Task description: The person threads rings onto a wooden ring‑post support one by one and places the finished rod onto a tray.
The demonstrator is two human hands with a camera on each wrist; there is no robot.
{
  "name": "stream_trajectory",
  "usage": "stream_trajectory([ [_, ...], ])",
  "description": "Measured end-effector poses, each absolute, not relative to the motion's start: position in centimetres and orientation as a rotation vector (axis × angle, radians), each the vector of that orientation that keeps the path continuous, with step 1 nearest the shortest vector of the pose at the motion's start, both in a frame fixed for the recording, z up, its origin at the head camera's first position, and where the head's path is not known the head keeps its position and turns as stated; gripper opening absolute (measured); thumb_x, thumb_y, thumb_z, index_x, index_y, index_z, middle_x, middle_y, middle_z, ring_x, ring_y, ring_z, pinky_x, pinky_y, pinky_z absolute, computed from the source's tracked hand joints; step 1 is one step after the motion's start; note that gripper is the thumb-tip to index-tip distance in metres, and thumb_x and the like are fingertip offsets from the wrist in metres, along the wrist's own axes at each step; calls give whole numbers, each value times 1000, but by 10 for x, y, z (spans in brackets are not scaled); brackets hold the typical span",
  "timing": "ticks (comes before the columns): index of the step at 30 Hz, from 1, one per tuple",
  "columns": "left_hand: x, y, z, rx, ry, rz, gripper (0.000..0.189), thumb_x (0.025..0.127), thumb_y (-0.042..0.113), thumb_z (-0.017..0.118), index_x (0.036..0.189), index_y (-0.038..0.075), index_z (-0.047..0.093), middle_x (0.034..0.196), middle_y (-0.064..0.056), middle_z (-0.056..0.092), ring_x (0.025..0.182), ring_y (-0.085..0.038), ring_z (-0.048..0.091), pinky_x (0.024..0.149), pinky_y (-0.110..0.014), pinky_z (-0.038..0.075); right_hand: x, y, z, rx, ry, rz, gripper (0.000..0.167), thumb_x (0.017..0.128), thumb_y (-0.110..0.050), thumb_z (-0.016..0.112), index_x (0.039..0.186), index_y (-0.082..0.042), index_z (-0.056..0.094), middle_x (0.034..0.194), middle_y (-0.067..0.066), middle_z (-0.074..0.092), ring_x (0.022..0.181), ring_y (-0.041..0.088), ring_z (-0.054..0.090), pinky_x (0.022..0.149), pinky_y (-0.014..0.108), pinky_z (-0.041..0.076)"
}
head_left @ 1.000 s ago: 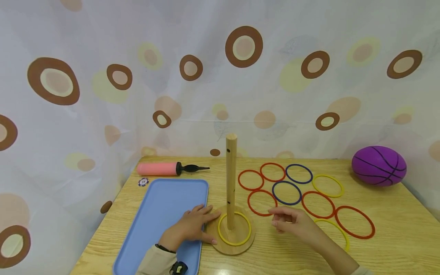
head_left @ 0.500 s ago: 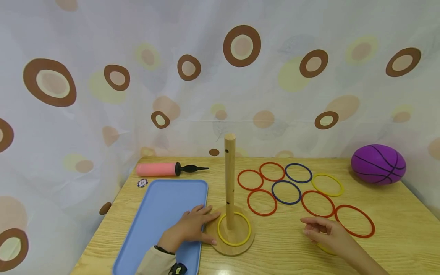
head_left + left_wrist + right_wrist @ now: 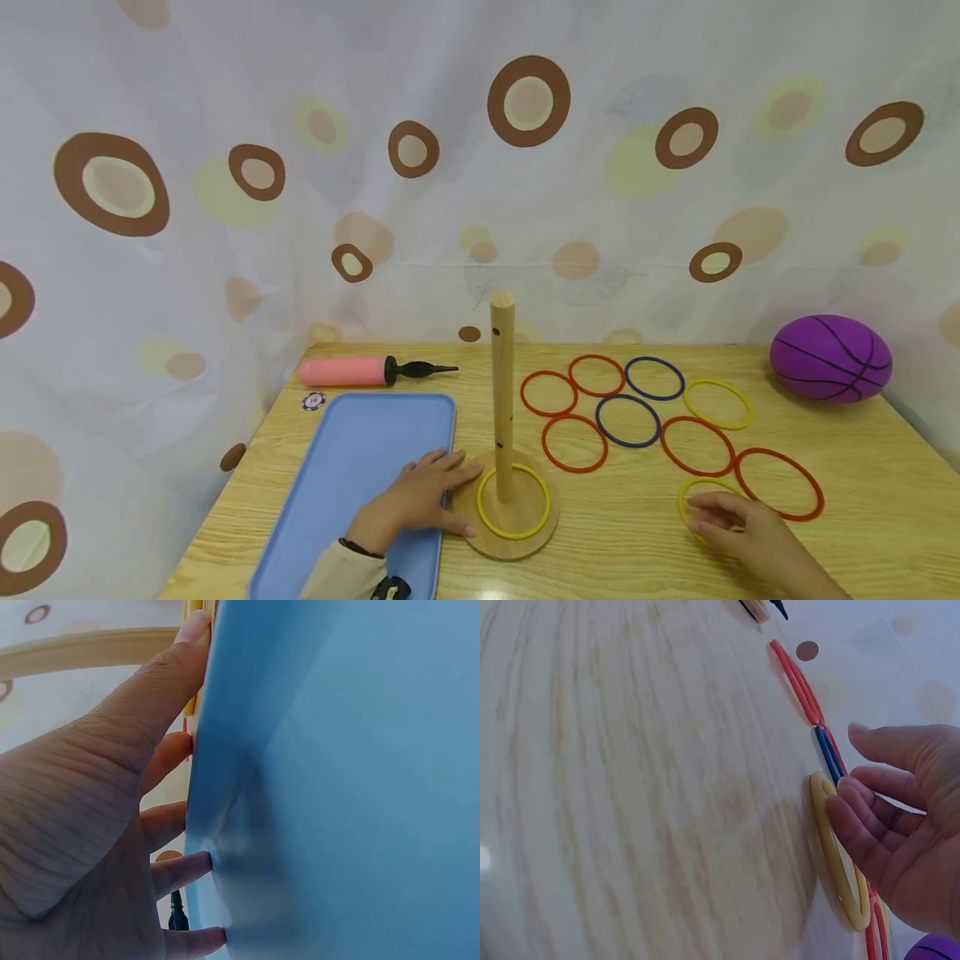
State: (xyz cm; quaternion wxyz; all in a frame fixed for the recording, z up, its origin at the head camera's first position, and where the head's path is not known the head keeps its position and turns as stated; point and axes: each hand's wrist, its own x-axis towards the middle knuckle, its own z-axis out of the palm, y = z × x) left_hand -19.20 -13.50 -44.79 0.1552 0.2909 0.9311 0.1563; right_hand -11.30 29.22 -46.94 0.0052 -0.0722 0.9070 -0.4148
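Observation:
My left hand [image 3: 422, 497] lies with spread fingers across the right rim of the blue tray [image 3: 352, 467], thumb and index fingertips at the round wooden base [image 3: 504, 549]. From that base rises an upright wooden post [image 3: 503, 383], encircled at the bottom by a yellow ring [image 3: 513, 536]. On the right, my right hand [image 3: 738, 531] hovers low over another yellow ring [image 3: 682, 506], fingers loosely bent. The right wrist view has the fingertips close over this yellow ring [image 3: 823, 825], thumb apart and nothing pinched.
Several red and blue rings lie flat beyond the right hand, among them a red ring [image 3: 817, 508] and a blue ring [image 3: 628, 445], plus a yellow ring [image 3: 750, 412]. A purple ball [image 3: 831, 358], a pink hand pump [image 3: 345, 372] and a poker chip [image 3: 313, 401] stand farther back.
My right hand has moved right from near the post to the front yellow ring, which lies slightly farther left than a second ago. The left hand stays put.

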Motion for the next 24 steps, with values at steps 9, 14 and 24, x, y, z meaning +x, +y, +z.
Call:
stream_trajectory([
  [9,-190,-134,-447,826,2662,455,81,75,52,74,145,25,43,150,-12,34,138,-39,25,97,-66,28,-113,288,-480,-204,2802,-1264,26,84,-18,73,101,1,65,79,-6,54,67,-1,45,58,20,43],
  [14,-191,-135,-448,817,2660,458,82,74,53,73,145,25,43,151,-12,33,138,-38,25,97,-66,28,-113,280,-479,-144,2905,-1133,16,79,-19,77,85,-9,65,73,-7,51,63,0,42,56,21,39],
  [24,-191,-136,-447,830,2664,454,82,75,53,73,145,25,42,151,-12,33,138,-38,25,98,-66,28,-112,281,-479,-190,2865,-1127,13,82,-22,74,78,-12,68,71,-8,53,63,-1,42,56,21,40],
])
